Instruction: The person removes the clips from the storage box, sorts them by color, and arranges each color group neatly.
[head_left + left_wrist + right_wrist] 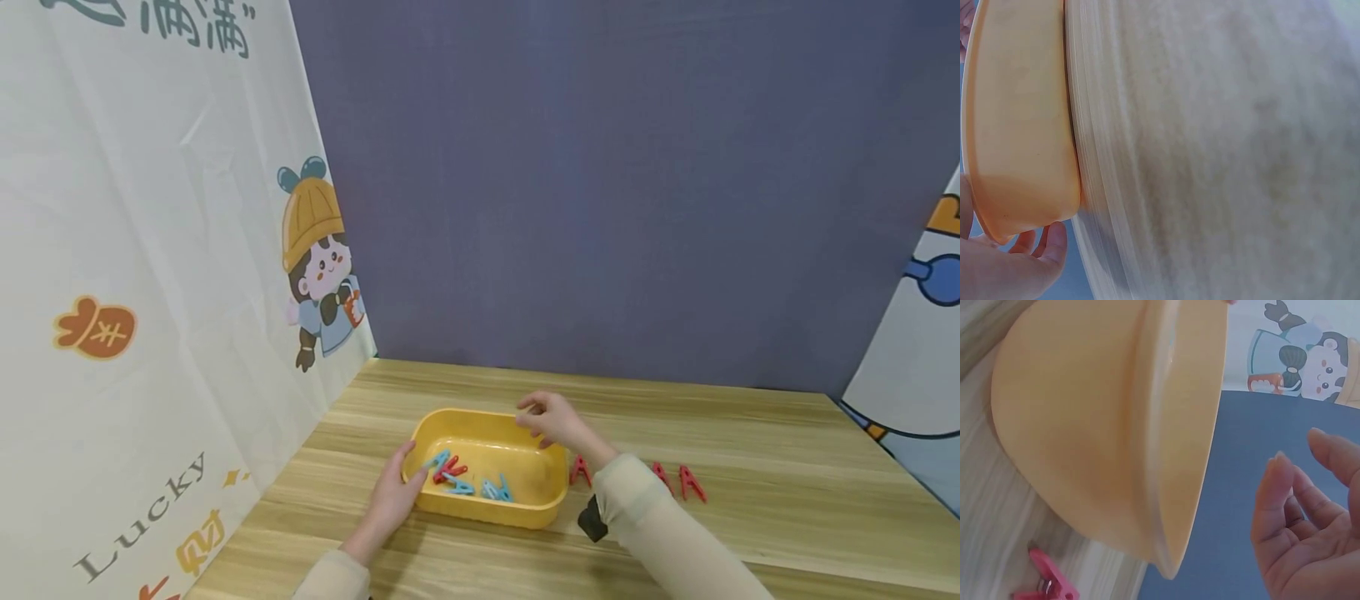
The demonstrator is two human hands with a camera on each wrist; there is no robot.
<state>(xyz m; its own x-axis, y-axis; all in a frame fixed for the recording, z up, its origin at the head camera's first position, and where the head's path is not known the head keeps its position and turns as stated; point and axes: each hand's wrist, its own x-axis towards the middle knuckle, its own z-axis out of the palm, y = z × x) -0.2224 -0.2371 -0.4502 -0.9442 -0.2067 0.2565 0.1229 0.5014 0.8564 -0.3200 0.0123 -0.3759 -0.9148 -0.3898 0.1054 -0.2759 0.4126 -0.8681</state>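
A yellow plastic tub (495,515) stands on the table. Its left end is gripped by my left hand (395,492), whose fingers (1055,242) press against the outside wall. Inside the tub, toward the left and front, lie several blue clothespins (497,490) and a red clothespin (450,469). Over the tub's back right corner my right hand (553,419) hovers with loosely bent fingers. Thumb and fingertips stand apart there, and nothing is between them in the right wrist view.
Right of the tub, red clothespins (692,483) lie on the wooden table (787,467), some partly behind the right sleeve. One red clothespin (1047,581) is close to the tub's right end. A small black object (592,521) shows beside the right sleeve. Printed cloth hangs at the left.
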